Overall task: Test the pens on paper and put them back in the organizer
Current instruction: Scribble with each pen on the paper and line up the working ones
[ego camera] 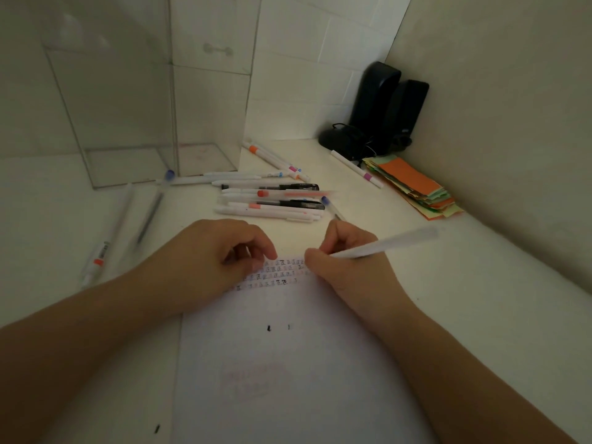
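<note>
Head view, left to right: my left hand (221,251) rests loosely curled on the paper (288,363), holding nothing, beside the test marks (272,274). My right hand (349,264) pinches a white pen (384,245), tip at the paper. It looks light, stiff, smooth; I'd grip low on the barrel.

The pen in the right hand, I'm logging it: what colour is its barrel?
White, seen in the head view: the pen held by the right hand.
</note>
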`<state>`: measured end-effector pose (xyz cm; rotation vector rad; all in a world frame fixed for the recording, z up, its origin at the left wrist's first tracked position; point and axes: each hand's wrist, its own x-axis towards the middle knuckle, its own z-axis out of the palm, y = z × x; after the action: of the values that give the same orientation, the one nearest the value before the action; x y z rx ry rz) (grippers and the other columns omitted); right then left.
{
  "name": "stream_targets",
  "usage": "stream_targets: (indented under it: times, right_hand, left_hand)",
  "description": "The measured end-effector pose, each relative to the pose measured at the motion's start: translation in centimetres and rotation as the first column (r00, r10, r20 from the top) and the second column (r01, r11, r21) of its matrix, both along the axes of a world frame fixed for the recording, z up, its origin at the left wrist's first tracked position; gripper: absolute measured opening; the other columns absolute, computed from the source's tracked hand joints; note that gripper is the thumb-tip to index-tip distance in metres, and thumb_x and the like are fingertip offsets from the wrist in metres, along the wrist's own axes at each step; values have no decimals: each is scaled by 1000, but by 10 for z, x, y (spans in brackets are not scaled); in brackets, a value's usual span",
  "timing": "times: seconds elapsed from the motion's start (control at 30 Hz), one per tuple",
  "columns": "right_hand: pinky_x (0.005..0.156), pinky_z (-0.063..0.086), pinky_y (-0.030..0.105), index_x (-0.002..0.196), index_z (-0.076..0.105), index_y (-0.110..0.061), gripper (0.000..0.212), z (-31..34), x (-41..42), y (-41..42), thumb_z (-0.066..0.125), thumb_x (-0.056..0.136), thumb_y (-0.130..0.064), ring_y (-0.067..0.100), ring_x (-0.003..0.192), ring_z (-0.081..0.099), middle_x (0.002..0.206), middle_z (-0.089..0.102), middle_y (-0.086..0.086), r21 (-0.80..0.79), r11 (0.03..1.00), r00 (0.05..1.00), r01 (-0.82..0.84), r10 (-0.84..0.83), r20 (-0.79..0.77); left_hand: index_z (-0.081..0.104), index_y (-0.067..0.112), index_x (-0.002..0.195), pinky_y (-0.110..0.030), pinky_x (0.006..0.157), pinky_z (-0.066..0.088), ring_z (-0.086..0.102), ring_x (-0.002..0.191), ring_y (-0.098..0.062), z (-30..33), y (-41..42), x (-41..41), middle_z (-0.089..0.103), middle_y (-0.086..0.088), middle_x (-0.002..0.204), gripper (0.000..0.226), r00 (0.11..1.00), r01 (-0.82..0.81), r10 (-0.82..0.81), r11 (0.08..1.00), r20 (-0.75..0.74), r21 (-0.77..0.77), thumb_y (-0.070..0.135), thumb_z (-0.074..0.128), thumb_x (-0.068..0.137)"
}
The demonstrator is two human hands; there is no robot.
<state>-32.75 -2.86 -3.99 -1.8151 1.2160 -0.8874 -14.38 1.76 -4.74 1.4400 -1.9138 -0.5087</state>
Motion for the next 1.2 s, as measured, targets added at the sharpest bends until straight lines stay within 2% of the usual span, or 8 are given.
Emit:
stream_targets:
  times: [0.1, 0.17, 0.3, 0.43, 0.83, 1.07, 1.2]
  right_hand:
    - [37, 26, 13, 58, 43, -4, 26, -4, 2, 0, 64, 72, -2, 5, 39, 31, 45, 37, 1, -57, 998, 1000, -1, 1, 8]
    - [37, 26, 14, 59, 42, 1, 25, -5, 3, -1, 63, 72, 0, 8, 42, 30, 47, 35, 5, -65, 998, 1000, -20, 20, -2]
    - [37, 27, 16, 60, 40, 6, 26, -6, 4, -2, 64, 72, 1, 11, 44, 33, 50, 36, 9, -72, 997, 999, -36, 35, -8]
    - [39, 29, 16, 58, 42, -5, 27, -7, 4, -1, 65, 73, -3, 9, 44, 35, 48, 38, 4, -86, 995, 997, -52, 48, -53]
    - [38, 27, 14, 57, 41, -5, 28, -6, 2, -1, 64, 72, -2, 6, 41, 30, 47, 35, 0, -98, 993, 997, -68, 63, -55]
    - [38, 30, 12, 53, 39, -12, 34, -4, 2, 0, 66, 73, -5, 4, 39, 33, 44, 37, -4, -53, 996, 995, -75, 72, -66]
    - [39, 28, 14, 53, 38, -12, 35, -5, 2, 0, 66, 73, -3, 5, 41, 32, 45, 36, -5, -95, 992, 993, -82, 73, -96]
  left_hand:
    - [63, 38, 78, -5, 63, 38, 53, 74, 3, -1, 0, 0, 63, 11, 81, 28, 1000, -5, 5, 1000, -5, 5, 10, 65, 80]
    - [64, 34, 80, -5, 63, 38, 53, 74, 3, -1, 0, 0, 63, 11, 72, 25, 1000, -11, 11, 1000, -6, 12, 9, 65, 80]
    - [64, 34, 82, -6, 64, 39, 53, 75, 2, -1, 0, 1, 62, 14, 72, 23, 1000, -8, 8, 1000, 5, 21, 11, 64, 80]
    - [64, 34, 82, -6, 65, 39, 53, 75, 2, -2, 1, 1, 61, 16, 74, 23, 1000, -7, 7, 1000, 8, 19, 11, 64, 81]
    - [66, 31, 84, -6, 65, 38, 52, 77, 2, -1, 2, 1, 60, 16, 74, 21, 1000, -7, 7, 1000, 15, 27, 11, 64, 81]
    - [67, 30, 85, -6, 64, 39, 53, 76, 3, 0, 2, 0, 61, 16, 75, 21, 1000, 1, -2, 999, 16, 34, 10, 63, 81]
    - [67, 30, 84, -6, 64, 39, 52, 74, 3, -1, 1, 1, 61, 16, 75, 20, 1000, -3, 3, 999, 14, 33, 11, 63, 81]
